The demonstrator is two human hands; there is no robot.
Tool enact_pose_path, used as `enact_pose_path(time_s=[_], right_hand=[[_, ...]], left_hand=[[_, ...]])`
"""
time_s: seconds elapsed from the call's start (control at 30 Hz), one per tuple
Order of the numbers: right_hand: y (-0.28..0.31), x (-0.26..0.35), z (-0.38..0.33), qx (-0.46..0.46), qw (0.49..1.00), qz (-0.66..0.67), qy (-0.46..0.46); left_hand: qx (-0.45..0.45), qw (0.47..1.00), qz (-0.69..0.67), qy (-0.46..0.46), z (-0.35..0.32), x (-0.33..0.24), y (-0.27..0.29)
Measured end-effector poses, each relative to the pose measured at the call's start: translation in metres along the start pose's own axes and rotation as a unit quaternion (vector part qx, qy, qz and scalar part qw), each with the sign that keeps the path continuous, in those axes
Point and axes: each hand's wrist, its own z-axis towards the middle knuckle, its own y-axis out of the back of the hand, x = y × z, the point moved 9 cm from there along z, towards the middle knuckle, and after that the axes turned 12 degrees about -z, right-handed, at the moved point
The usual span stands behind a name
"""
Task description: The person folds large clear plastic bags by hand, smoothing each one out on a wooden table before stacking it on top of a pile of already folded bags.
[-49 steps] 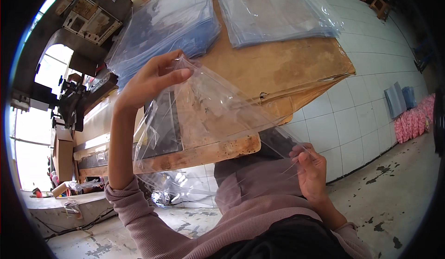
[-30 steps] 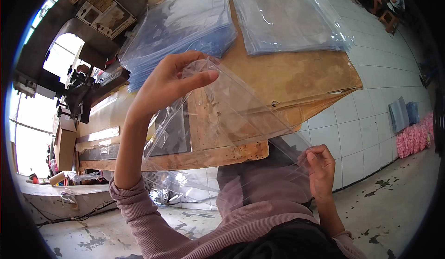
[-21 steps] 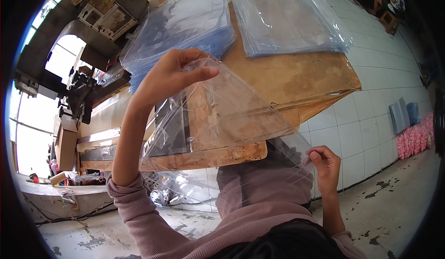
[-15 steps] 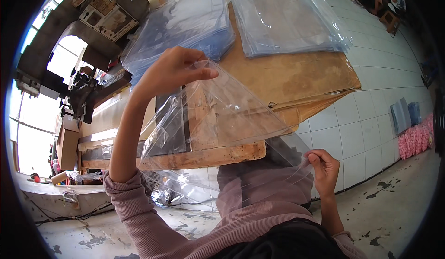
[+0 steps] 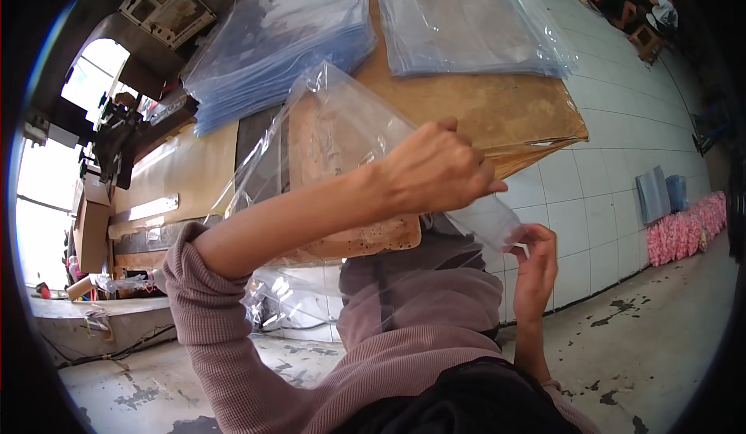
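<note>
A large clear plastic sheet point(image 5: 353, 115) hangs in loose folds before my body, its upper corner peaking above the table edge. My left hand point(image 5: 443, 166) reaches across it to the right, fingers curled closed at the sheet's edge; its fingertips are partly hidden behind the knuckles. Just below and to the right, my right hand point(image 5: 536, 267) pinches the sheet's right corner between thumb and fingers. Through the film show my sleeve, shirt and the worn wooden table edge point(image 5: 373, 240).
Behind the sheet, a brown board point(image 5: 482, 111) carries a stack of bluish clear plastic sheets point(image 5: 280, 53) and another stack point(image 5: 474, 30) to its right. A dark machine point(image 5: 124, 135) stands at left. Pink bundles point(image 5: 684, 228) lie by the tiled wall; a person point(image 5: 663, 14) sits far right.
My left hand has left the sheet's upper corner and swung right and down, close to my right hand. The right hand stays at its corner. The view has shifted slightly.
</note>
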Motion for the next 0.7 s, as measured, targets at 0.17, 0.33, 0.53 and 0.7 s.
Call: enact_pose_path(time_s=[0.17, 0.33, 0.53, 0.7], right_hand=[[0.0, -0.033, -0.014, 0.151, 0.983, 0.088, -0.055], [-0.046, -0.038, -0.045, 0.337, 0.892, 0.287, -0.087], [-0.104, 0.006, -0.046, 0.407, 0.83, 0.379, -0.041], [-0.143, 0.037, -0.027, 0.423, 0.826, 0.372, -0.017]], left_hand=[[-0.003, 1.0, -0.001, 0.018, -0.005, 0.006, -0.001], [-0.014, 0.999, 0.036, -0.012, 0.003, -0.011, 0.002], [-0.048, 0.994, 0.08, -0.061, 0.017, -0.058, -0.003], [0.011, 0.996, 0.074, -0.039, 0.04, -0.076, -0.022]])
